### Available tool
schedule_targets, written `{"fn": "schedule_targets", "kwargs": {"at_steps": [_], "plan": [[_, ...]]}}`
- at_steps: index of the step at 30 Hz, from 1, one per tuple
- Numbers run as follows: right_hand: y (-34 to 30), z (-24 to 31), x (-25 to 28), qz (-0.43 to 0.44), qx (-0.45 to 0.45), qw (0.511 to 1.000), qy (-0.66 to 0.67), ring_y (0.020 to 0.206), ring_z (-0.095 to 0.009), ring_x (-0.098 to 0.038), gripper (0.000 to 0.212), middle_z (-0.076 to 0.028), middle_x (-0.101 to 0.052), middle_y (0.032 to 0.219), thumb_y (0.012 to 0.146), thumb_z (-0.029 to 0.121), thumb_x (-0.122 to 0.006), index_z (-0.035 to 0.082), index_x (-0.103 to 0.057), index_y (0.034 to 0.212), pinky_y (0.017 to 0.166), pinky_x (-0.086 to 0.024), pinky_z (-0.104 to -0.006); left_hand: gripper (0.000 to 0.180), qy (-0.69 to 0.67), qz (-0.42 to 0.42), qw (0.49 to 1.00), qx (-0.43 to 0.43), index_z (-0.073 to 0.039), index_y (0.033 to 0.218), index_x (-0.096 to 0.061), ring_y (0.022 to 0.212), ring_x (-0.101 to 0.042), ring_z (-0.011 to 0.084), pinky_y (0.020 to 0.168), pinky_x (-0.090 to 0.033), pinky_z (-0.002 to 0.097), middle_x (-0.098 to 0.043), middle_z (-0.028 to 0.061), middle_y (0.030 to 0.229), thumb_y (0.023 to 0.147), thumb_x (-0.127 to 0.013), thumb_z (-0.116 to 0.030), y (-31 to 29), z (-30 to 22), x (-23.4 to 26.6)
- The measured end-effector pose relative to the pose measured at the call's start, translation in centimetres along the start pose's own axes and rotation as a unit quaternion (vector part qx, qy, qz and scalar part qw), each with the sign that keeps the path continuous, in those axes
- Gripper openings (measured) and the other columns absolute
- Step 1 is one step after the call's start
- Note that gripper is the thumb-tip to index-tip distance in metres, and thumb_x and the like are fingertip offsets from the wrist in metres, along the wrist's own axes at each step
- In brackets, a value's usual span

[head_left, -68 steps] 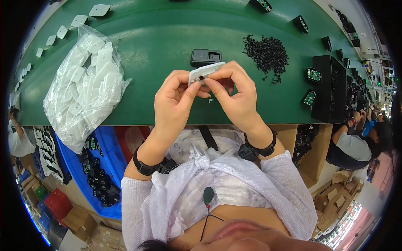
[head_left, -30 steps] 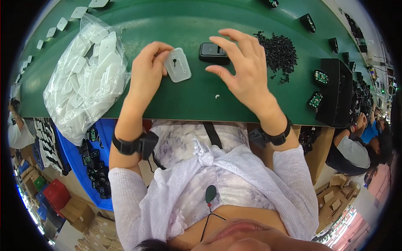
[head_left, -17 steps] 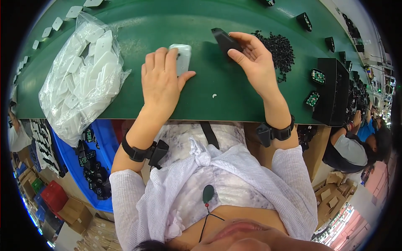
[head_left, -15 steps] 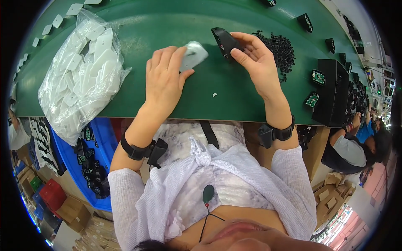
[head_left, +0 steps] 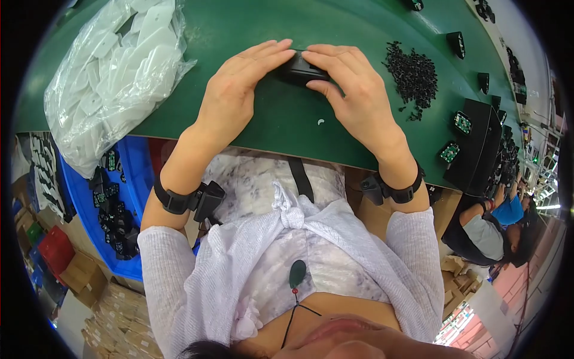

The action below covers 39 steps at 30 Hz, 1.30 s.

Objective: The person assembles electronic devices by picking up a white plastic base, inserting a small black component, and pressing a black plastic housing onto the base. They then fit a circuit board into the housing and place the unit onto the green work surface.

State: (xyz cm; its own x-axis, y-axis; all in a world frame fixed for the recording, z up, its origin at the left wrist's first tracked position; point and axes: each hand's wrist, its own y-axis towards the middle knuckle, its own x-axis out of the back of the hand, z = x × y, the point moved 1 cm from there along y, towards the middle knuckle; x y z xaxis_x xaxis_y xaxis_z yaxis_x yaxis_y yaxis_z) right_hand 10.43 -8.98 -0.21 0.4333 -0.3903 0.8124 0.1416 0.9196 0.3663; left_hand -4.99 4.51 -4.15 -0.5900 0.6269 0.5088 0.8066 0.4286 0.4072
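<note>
Pressing black part (head_left: 299, 70) with both hands

The desk (head_left: 287, 119) has a smooth green top that looks matt, with only a soft shine. Both hands, the left hand (head_left: 236, 99) and the right hand (head_left: 356, 96), press on a small black part (head_left: 302, 70) of dull plastic. On the far left lies a bag (head_left: 113, 78) of thin, clear, crinkly plastic, shiny where light hits, full of smooth white plastic pieces (head_left: 149, 54). On the far right sits a pile of tiny black bits (head_left: 412, 72), dark and matt. The near sleeves (head_left: 173, 269) are soft white knitted cloth.
</note>
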Motion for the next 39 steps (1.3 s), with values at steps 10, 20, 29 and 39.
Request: {"fn": "schedule_targets", "kwargs": {"at_steps": [10, 20, 29, 39], "plan": [[-0.6, -0.2, -1.1, -0.025, 0.044, 0.992, -0.114, 0.096, -0.026, -0.060, 0.039, -0.007, -0.064, 0.110, 0.071, 0.002, -0.070, 0.005, -0.065, 0.109, 0.080, -0.052, -0.0339, 0.046, 0.146, 0.053, 0.983, -0.094, -0.005, 0.120, -0.064, 0.118, -0.058, 0.0255, 0.097, -0.046, 0.0363, -0.062, 0.0074, 0.128, 0.077, -0.053, 0.005, 0.3, -0.5, 0.2], [-0.4, 0.6, -0.8, -0.048, 0.039, 0.990, -0.128, 0.095, -0.023, -0.061, 0.035, -0.007, -0.063, 0.109, 0.073, 0.005, -0.064, 0.005, -0.064, 0.108, 0.077, -0.054, -0.0320, 0.044, 0.290, 0.096, 0.944, -0.121, -0.003, 0.122, -0.062, 0.115, -0.060, 0.0250, 0.093, -0.050, 0.0343, -0.062, 0.0080, 0.127, 0.078, -0.060, 0.000, 0.5, -2.0, 0.6], [2.2, -2.0, 1.4, 0.038, -0.087, 0.986, 0.134, 0.100, -0.030, -0.062, 0.033, -0.015, -0.064, 0.112, 0.086, 0.007, -0.063, 0.001, -0.060, 0.118, 0.086, -0.049, -0.0336, 0.036, 0.191, 0.003, 0.980, -0.062, 0.000, 0.114, -0.061, 0.089, -0.064, 0.0251, 0.077, -0.052, 0.0332, -0.065, 0.0122, 0.104, 0.079, -0.070, -0.006, 2.9, -0.8, -1.4], [0.5, -0.8, 0.2, -0.046, -0.206, 0.890, 0.404, 0.101, -0.015, -0.060, 0.034, -0.008, -0.064, 0.111, 0.095, 0.023, -0.062, 0.003, -0.058, 0.123, 0.088, -0.049, -0.0276, 0.022, -0.285, -0.061, 0.934, 0.208, 0.002, 0.105, -0.056, 0.064, -0.062, 0.0110, 0.055, -0.047, 0.0215, -0.065, 0.0094, 0.085, 0.094, -0.062, -0.016, 1.7, -3.0, -2.1]]}}
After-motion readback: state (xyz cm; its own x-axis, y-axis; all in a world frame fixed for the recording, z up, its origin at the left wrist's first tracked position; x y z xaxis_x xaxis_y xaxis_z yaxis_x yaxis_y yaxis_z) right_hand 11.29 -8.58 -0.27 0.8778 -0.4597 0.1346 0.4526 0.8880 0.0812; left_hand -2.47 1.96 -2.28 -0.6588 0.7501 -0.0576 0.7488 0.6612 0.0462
